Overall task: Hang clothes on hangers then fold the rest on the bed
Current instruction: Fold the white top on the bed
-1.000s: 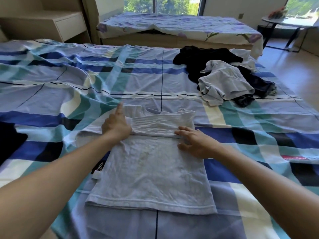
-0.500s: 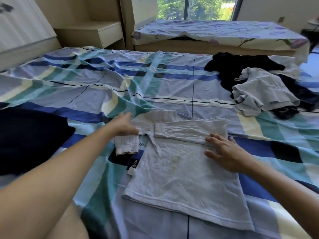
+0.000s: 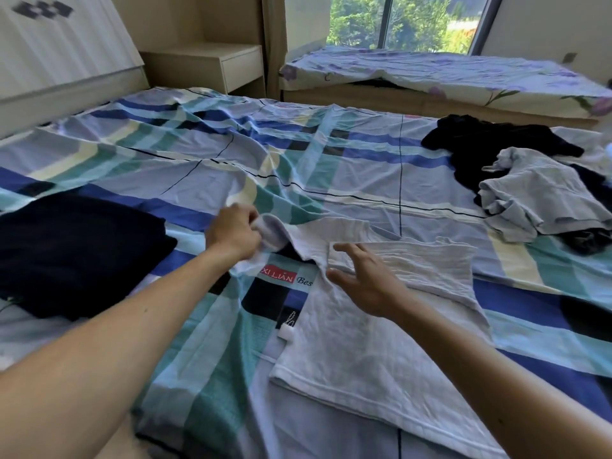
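While the shirt lies on the bed, where is it, and which way does it run? (Reader)

It is close to the bed's near edge, right of middle. Its long axis runs from the hem, nearest the viewer, up to the collar, leaning slightly left. The folded sleeve already lies across the chest. (Describer)

What do the grips have? (Reader)

The left grip is curled tight around the loose sleeve, which is held out to the shirt's left. The right grip is wide open with fingers spread and holds nothing. It is over the upper chest, touching or just above; I cannot tell which. (Describer)

What does the next move turn on? (Reader)

The loose sleeve lies left of the shirt's body. So it probably has to travel right, across the long axis, toward the right grip. The left grip is nearer and has it. (Describer)

Any containers? (Reader)

None are in view, and no hangers. A dark garment lies folded at the bed's left edge. A loose pile sits toward the far right corner. (Describer)
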Tool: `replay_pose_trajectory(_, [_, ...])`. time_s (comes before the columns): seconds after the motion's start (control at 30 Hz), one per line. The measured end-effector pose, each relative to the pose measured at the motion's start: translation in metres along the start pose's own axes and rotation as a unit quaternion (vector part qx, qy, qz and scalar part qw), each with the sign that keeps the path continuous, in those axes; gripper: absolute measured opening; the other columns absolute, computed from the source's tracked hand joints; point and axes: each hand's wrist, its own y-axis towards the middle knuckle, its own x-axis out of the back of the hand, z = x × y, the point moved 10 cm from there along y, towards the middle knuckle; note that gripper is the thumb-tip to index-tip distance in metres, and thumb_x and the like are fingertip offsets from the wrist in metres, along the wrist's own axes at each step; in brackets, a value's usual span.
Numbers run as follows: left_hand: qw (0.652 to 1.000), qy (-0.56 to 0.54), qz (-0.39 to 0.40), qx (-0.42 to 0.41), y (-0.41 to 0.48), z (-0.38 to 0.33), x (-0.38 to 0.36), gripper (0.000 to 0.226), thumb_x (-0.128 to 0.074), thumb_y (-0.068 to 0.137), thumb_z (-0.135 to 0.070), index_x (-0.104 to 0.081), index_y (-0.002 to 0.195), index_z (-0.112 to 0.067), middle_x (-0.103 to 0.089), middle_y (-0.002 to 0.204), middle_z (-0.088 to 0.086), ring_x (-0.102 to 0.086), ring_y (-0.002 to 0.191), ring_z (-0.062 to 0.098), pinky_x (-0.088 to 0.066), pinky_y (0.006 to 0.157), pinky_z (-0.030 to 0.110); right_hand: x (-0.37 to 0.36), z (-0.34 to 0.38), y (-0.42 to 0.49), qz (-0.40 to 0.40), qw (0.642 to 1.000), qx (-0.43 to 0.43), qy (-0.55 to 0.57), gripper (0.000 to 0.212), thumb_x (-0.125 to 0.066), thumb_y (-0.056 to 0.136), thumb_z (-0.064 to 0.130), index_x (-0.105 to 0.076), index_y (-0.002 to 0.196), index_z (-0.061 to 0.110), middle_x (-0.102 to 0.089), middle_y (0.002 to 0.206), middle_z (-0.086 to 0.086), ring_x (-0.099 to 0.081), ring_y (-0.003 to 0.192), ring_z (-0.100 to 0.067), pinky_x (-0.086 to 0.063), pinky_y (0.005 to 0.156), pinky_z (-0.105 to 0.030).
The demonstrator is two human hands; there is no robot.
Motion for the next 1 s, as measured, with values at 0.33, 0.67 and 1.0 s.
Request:
replay_pose_trajectory(0.33, [0.974,0.016,-0.206,-0.095,0.0,0.008,0.044,0.027,-0.052,0.072,0.011,-0.06,0.077,-0.014,-0.042,0.092,0.001,-0.051,0.093,0.028,-0.035,0.055,0.035,-0.023,0.0,0.017,0.062,0.996,-0.026,-0.065,0.063,-0.055,0.099,0.049,-0.037,0.153,0.022,-0.03,0.161,-0.003,-0.037,0.144,-0.024,-0.03,0.119,-0.046])
replay_pose_trajectory(0.67, [0.895,-0.194,-0.11,-0.387,-0.054,-0.146,0.029,0.032,-0.065,0.082,0.002,-0.056,0.11,-0.009,-0.068,0.098,0.004,-0.059,0.091,0.022,-0.042,0.084,0.026,0.019,0.04,0.041,0.026,0.831,-0.058,0.552,0.048,-0.048,0.097,0.056,-0.066,0.121,0.019,-0.074,0.111,-0.003,-0.067,0.109,-0.025,-0.047,0.104,-0.048])
replay_pose_trajectory(1.0, [0.963,-0.145,-0.05,-0.22,-0.034,-0.164,-0.018,0.103,-0.053,0.065,-0.075,-0.034,0.147,-0.018,-0.05,0.136,0.005,-0.05,0.126,0.026,-0.035,0.105,0.049,0.065,-0.022,0.024,-0.061,0.836,-0.08,0.54,0.013,-0.063,0.091,0.005,-0.067,0.104,0.008,-0.066,0.084,-0.01,-0.063,0.075,-0.022,-0.053,0.07,-0.036])
